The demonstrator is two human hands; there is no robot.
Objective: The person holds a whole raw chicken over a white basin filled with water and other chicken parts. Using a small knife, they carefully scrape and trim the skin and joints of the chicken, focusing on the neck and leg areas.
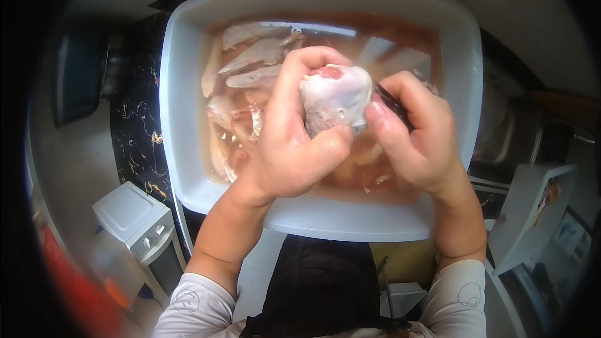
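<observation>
My left hand [293, 145] is curled around a pale, plucked piece of poultry [335, 96] with a raw pink patch at its top and a small hole in the skin. Close by on the right, my right hand [420, 126] grips a thin black hand tool [393, 103] between thumb and fingers. Its thumb tip is at the edge of the poultry piece; the tool's working end is hidden. Both hands are above a large white plastic tub [375, 223] of reddish, cloudy water [399, 28]. More pale poultry pieces [256, 54] lie in the water, mostly on the left side.
The tub rests on a black, veined stone counter [136, 141]. Lower left stands a small white appliance [134, 216] with two knobs. To the right, a white bin [526, 216] holds something brownish. A red item [70, 277] is blurred at the lower left edge.
</observation>
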